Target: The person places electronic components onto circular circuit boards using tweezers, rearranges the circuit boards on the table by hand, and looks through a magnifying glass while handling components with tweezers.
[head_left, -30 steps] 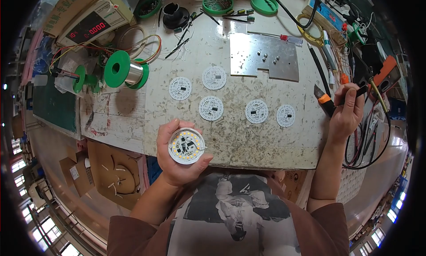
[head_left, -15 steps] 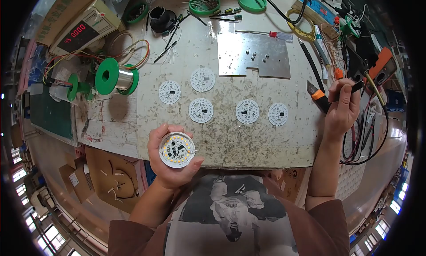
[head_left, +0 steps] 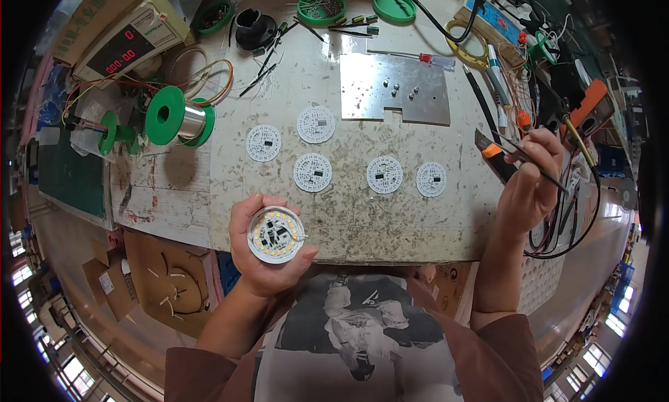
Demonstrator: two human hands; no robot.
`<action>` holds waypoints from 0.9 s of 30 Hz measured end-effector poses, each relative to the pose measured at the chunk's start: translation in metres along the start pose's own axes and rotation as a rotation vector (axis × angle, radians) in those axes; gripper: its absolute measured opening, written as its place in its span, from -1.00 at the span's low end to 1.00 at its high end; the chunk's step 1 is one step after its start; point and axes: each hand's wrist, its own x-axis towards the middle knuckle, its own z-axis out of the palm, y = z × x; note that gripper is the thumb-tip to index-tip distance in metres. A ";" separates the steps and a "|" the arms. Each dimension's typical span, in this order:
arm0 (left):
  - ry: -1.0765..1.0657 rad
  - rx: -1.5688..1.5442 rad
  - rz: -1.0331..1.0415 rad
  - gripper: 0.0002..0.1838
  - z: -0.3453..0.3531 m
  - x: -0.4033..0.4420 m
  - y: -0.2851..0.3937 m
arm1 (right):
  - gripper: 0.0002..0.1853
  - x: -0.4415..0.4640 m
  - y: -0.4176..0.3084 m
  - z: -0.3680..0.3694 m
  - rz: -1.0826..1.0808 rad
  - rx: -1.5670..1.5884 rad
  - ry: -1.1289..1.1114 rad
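My left hand (head_left: 255, 273) is closed around a round white LED lamp (head_left: 276, 254), its face turned up. A ring of yellow LEDs and several dark components show on its board, and a short white wire sticks out at the right rim. At the right of the bench my right hand (head_left: 527, 182) is raised, fingers pinched on slim dark tweezers (head_left: 517, 147) that point up and left. Close beside them lies a utility knife (head_left: 493, 152) with an orange part. Several loose round circuit boards (head_left: 313, 173) lie on the bench between my hands.
Beyond the boards lies a metal plate (head_left: 362, 88) with small solder blobs. Solder spools (head_left: 167, 116) and a power meter (head_left: 118, 50) stand at left. Green dishes (head_left: 321, 8) sit at the back. A soldering iron (head_left: 575, 133), cables and pens crowd the right side.
My right hand has turned and shifted slightly down and left, bringing the tweezers across the fingers. The meter display changed from 45 0.000 to zeros. My left hand stays on the lamp.
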 end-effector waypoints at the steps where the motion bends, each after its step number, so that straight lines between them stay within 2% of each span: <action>1: 0.001 -0.002 0.002 -0.01 0.000 0.000 0.000 | -0.78 0.000 -0.007 0.006 -0.027 0.024 -0.052; 3: 0.002 -0.013 0.001 -0.01 0.000 0.000 0.000 | -0.72 -0.005 -0.020 0.020 -0.028 0.140 -0.117; 6: -0.015 -0.057 -0.009 -0.01 0.000 -0.001 0.002 | -0.70 -0.006 -0.036 0.031 -0.108 -0.064 -0.343; 8: -0.048 -0.113 -0.016 -0.01 0.003 0.002 0.008 | -0.71 -0.007 -0.040 0.040 -0.067 -0.067 -0.358; 11: -0.112 -0.551 -0.303 -0.01 0.024 0.007 0.029 | -0.71 -0.009 -0.036 0.042 -0.041 -0.096 -0.368; 14: -0.155 -0.681 -0.269 -0.02 0.043 0.017 0.024 | -0.72 -0.011 -0.028 0.044 -0.050 -0.130 -0.373; 15: -0.102 -0.622 -0.367 -0.07 0.051 0.022 0.033 | -0.72 -0.012 -0.027 0.045 -0.054 -0.142 -0.374; 18: -0.082 -0.676 -0.384 -0.10 0.060 0.022 0.029 | -0.74 -0.012 -0.025 0.046 -0.045 -0.129 -0.414; 27: -0.090 -0.596 -0.329 -0.12 0.076 0.021 0.025 | -0.77 -0.012 -0.024 0.046 -0.080 -0.100 -0.441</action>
